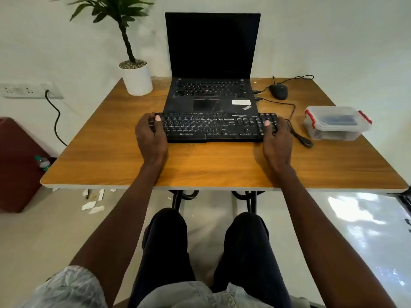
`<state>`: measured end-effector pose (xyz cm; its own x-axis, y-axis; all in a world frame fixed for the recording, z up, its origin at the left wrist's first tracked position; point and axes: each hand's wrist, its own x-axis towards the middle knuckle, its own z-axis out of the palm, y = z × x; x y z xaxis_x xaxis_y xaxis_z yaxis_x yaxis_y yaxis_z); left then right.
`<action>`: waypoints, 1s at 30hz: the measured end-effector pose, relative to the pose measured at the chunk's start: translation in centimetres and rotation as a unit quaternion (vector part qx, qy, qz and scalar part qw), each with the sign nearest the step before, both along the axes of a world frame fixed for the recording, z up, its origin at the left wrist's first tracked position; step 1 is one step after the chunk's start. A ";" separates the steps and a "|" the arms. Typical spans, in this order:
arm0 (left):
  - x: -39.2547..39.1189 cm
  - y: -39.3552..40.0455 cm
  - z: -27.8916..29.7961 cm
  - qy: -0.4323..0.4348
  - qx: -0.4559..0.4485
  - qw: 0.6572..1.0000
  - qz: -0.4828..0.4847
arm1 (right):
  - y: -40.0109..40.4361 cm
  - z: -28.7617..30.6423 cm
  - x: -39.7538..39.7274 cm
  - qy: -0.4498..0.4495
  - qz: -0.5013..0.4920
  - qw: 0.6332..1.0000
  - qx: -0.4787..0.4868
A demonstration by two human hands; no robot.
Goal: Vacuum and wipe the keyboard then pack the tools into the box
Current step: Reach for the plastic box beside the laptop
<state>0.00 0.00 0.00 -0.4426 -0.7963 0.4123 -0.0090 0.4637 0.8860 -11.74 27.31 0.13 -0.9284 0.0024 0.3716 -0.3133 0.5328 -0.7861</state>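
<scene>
keyboard (213,127) lies between both hands: left (151,138) and right (277,141) grip its ends.

Black keyboard (214,127) lies flat on wooden table (111,156), touching front edge of open laptop (211,70). Left hand (151,136) grips keyboard's left end, right hand (277,138) its right end, thumbs on the keys. Lidded clear box (337,122) with red clips sits right; mouse (278,91) behind it; potted plant (135,76) rear left.
</scene>
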 end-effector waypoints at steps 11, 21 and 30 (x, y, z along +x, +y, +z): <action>-1.4 -2.9 -1.4 -0.106 0.115 0.988 0.005 | 0.1 -0.4 -1.8 -0.116 -0.083 0.990 -0.024; -2.4 -3.2 -0.8 -0.108 0.112 0.987 0.029 | -0.4 0.2 -3.2 -0.136 -0.086 0.984 -0.080; -0.7 -1.5 -0.4 -0.069 0.153 0.979 0.117 | 0.9 -0.2 -1.7 -0.133 -0.087 0.975 -0.154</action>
<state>-0.69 -1.54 -0.37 -0.2685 -0.9592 0.0886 -0.2120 0.1485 0.9659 -13.40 28.21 -0.05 -0.9673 0.2422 0.0750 -0.0025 0.2865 -0.9581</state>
